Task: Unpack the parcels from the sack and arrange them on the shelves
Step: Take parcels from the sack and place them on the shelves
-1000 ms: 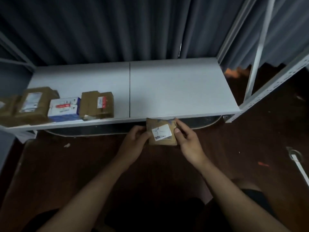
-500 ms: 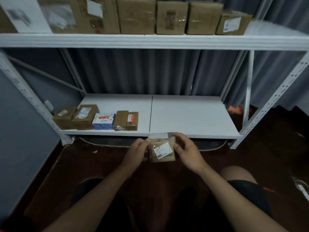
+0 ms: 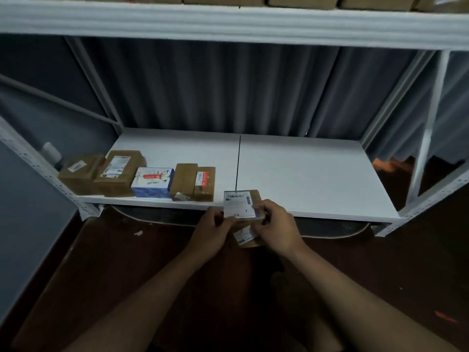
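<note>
A small brown parcel (image 3: 239, 205) with a white barcode label faces up at the front edge of the lower white shelf (image 3: 304, 174). My left hand (image 3: 212, 231) pinches its left side and my right hand (image 3: 276, 227) grips its right side. A second white label shows on its lower face between my hands. Several parcels stand in a row at the shelf's left: two brown boxes (image 3: 101, 172), a blue and white box (image 3: 152, 181) and a brown box with a red label (image 3: 194, 181). The sack is not in view.
The upper shelf (image 3: 228, 24) runs across the top with several brown boxes on it, mostly cut off. White perforated uprights (image 3: 431, 189) frame the rack. Grey curtain hangs behind. Dark brown floor lies below, with a dark oval object under the shelf.
The parcel has been tilted so a larger barcode label faces up, and it now sits at the shelf's front edge. The camera has moved closer to the rack.
</note>
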